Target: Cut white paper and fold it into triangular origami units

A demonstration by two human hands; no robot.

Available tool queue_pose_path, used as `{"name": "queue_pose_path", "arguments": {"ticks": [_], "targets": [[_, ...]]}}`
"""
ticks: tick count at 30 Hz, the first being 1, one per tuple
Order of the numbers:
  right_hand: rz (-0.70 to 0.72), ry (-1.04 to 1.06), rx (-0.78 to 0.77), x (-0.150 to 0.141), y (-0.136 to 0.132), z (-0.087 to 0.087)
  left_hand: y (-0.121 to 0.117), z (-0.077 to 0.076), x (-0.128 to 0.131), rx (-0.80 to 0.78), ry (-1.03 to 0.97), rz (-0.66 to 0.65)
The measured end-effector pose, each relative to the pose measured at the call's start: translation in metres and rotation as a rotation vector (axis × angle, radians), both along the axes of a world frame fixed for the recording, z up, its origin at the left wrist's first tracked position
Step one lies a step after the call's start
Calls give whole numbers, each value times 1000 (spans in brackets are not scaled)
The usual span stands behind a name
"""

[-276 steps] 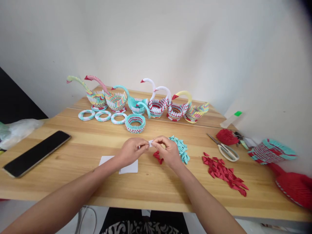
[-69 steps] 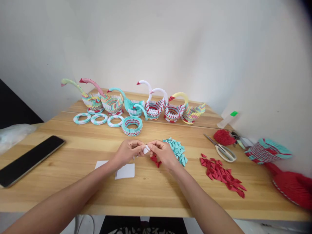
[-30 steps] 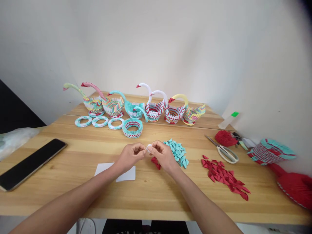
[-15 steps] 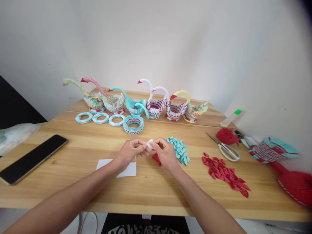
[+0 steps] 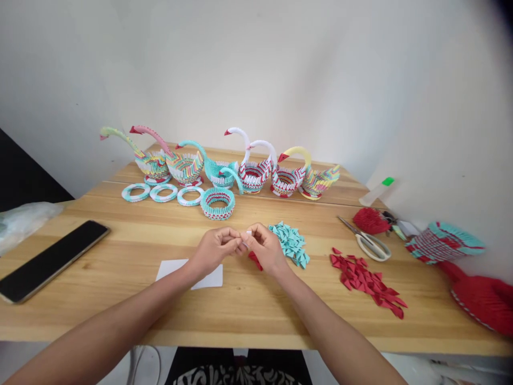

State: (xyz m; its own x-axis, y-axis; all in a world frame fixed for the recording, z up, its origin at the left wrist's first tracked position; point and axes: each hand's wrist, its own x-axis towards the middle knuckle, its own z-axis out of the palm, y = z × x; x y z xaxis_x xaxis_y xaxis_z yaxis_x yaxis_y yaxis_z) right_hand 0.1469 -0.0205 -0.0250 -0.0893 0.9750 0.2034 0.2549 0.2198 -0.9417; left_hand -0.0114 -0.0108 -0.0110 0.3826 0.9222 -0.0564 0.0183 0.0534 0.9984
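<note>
My left hand (image 5: 214, 250) and my right hand (image 5: 265, 248) meet fingertip to fingertip above the middle of the wooden table (image 5: 248, 305). Both pinch a small folded piece of white paper (image 5: 247, 235), mostly hidden by the fingers. White paper sheets (image 5: 188, 271) lie flat under my left wrist. A few red folded pieces (image 5: 254, 260) sit beneath my right hand. A pile of turquoise folded triangles (image 5: 292, 243) lies just right of my right hand.
A row of paper swans (image 5: 224, 166) lines the back of the table, with paper rings (image 5: 160, 192) and a turquoise basket ring (image 5: 217, 202) before them. Red folded triangles (image 5: 366, 278), scissors (image 5: 366, 240) and unfinished models (image 5: 444, 243) lie right. A black phone (image 5: 50, 260) lies left.
Both hands stayed together over the same spot, working the small white paper between the fingertips. The paper shows less now than half a second ago. The view shifted slightly.
</note>
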Motion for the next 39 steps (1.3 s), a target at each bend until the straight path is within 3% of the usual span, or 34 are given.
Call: {"name": "queue_pose_path", "arguments": {"ticks": [6,10,13,18,22,26,32,39], "targets": [[-11,83,-65,7,6,-2,-1,0,1,-22,2,-14],[99,245,-133,9,10,-1,5,1,-4,6,-51,63],[141,196,-133,9,9,0,7,1,-6,32,-61,93],[-31,-108,157,10,3,6,5,3,-7,12,-45,48],[44,-278,320,11,-1,8,4,8,-9,-94,-61,-50],[44,-102,138,11,2,4,6,8,-10,-155,-125,-29],[158,211,-197,9,7,-3,7,9,-8,-92,-111,-8],[170,344,-282,6,5,-7,6,7,-6,-12,-68,16]]}}
